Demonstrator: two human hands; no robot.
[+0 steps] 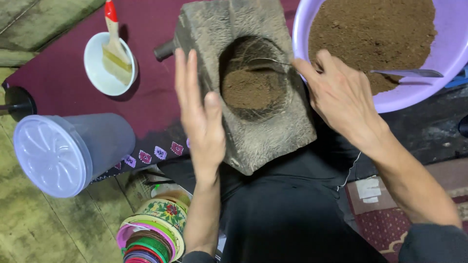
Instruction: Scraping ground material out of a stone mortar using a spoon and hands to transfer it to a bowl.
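Centre of frame: stone mortar block (253,131), rough grey, resting on your lap over black cloth, its round hollow holding a wire sieve (253,83) with brown powder inside.

Your left hand (200,122) lies flat and open against the block's left face, fingers straight, bracing rather than gripping. Your right hand (341,97) is closed on the sieve's thin wire rim at the block's right edge.

Handling, by judgement: the block looks heavy, rigid and gritty, unlikely to slip; take it by the two side faces, low. The sieve looks light and bendable; pinch the rim, keep it level, since the powder is loose and spills easily.

Upper right: lilac basin (448,58) of the same powder, with a metal spoon (409,73) in it, touching the block. Upper left: white bowl (97,73) with a brush (114,48). Left: lidded plastic tub (68,153) on its side.
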